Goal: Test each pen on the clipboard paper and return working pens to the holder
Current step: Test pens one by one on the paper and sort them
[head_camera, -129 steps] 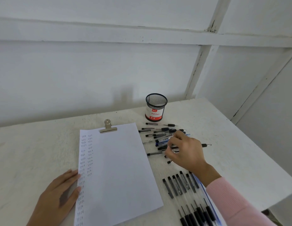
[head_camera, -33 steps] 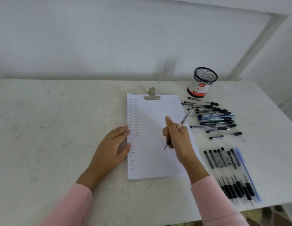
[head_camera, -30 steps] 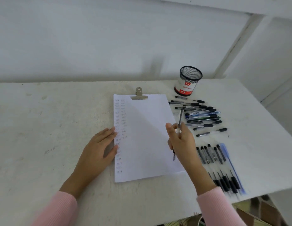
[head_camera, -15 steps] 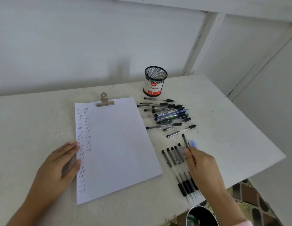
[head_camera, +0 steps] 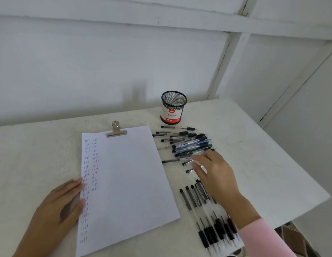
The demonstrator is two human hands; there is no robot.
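Now rt hand (head_camera: 215,175) fingers (head_camera: 199,158) loosely spread, gripping nothing, tips over near side of loose pens (head_camera: 191,143); touching or not, can't tell. Left hand (head_camera: 57,208) flat on paper (head_camera: 128,182) edge. Mesh holder (head_camera: 173,108) upright beyond pens. Worktop (head_camera: 254,154) rt edge well apart from fingers.

Mesh-metal holder (head_camera: 173,101) — matt paper (head_camera: 131,182)
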